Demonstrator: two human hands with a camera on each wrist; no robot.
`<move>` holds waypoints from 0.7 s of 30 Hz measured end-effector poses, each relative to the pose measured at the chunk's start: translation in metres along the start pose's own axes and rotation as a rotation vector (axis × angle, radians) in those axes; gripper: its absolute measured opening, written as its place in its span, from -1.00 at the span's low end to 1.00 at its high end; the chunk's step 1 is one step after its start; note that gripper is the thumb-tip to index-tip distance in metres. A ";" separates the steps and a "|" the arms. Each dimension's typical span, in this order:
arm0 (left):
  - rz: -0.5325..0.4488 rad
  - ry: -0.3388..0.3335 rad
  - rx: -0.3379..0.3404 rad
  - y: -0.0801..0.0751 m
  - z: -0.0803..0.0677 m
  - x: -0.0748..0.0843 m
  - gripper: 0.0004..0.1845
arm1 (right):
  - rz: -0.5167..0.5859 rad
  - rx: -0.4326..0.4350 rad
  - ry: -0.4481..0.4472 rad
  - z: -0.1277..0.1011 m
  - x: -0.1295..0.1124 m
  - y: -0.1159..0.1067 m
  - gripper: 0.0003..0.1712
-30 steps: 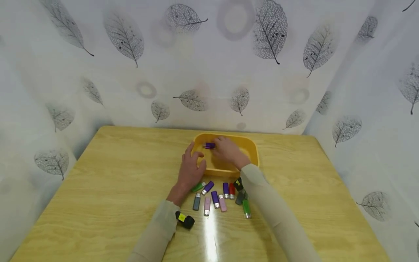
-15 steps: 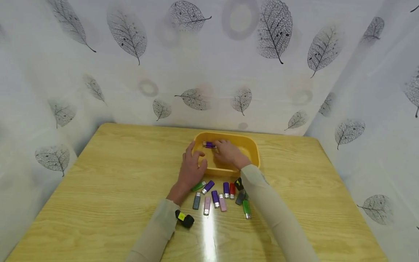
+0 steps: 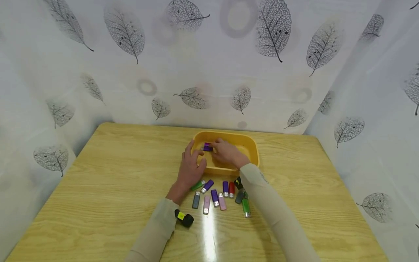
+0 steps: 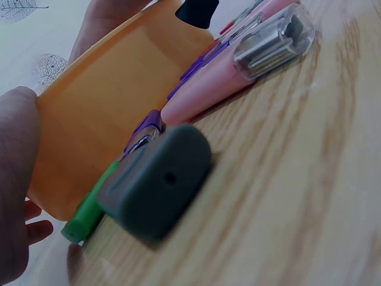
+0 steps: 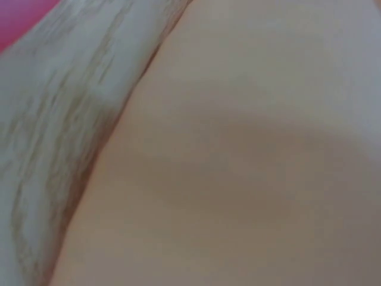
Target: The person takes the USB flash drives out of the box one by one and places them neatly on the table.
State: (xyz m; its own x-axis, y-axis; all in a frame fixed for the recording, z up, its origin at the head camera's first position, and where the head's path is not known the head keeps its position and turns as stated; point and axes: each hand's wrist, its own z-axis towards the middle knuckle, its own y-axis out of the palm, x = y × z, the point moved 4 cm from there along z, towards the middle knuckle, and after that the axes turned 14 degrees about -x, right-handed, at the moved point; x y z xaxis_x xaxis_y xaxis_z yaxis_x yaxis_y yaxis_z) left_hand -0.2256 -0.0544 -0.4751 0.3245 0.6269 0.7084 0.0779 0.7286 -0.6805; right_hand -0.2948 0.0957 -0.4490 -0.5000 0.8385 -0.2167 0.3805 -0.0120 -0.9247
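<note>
The right hand (image 3: 229, 153) pinches a small purple USB stick (image 3: 207, 147) at its fingertips inside the yellow tray (image 3: 252, 147); the left hand (image 3: 191, 168) grips the tray's rim with curled fingers.

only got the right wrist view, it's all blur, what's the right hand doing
Observer: The right hand is inside the yellow tray, pinching a purple usb stick.
Operator: and the left hand
Observer: The left hand grips the tray's near left rim.
Operator: any sticks left on the table
Observer: Yes, a cluster lies on the table in front of the tray, among them a grey stick and a green stick.
</note>
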 end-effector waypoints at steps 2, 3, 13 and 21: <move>-0.003 -0.003 -0.004 0.000 0.000 0.000 -0.66 | -0.002 -0.010 0.007 0.000 0.000 0.000 -0.53; -0.005 -0.005 -0.005 0.000 0.000 0.000 -0.67 | -0.001 -0.014 0.011 0.000 -0.001 0.000 -0.57; -0.005 0.000 0.005 0.000 0.001 0.000 -0.69 | 0.017 -0.037 0.050 0.000 0.000 0.000 -0.49; -0.006 0.003 0.010 -0.001 0.000 -0.001 -0.67 | 0.011 -0.025 0.048 0.000 0.000 -0.001 -0.58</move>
State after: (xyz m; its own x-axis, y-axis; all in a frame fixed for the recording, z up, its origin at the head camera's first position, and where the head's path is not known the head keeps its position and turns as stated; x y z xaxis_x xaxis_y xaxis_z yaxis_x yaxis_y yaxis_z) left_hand -0.2262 -0.0553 -0.4748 0.3272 0.6215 0.7118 0.0703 0.7352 -0.6742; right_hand -0.2951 0.0953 -0.4485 -0.4576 0.8637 -0.2112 0.4053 -0.0088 -0.9142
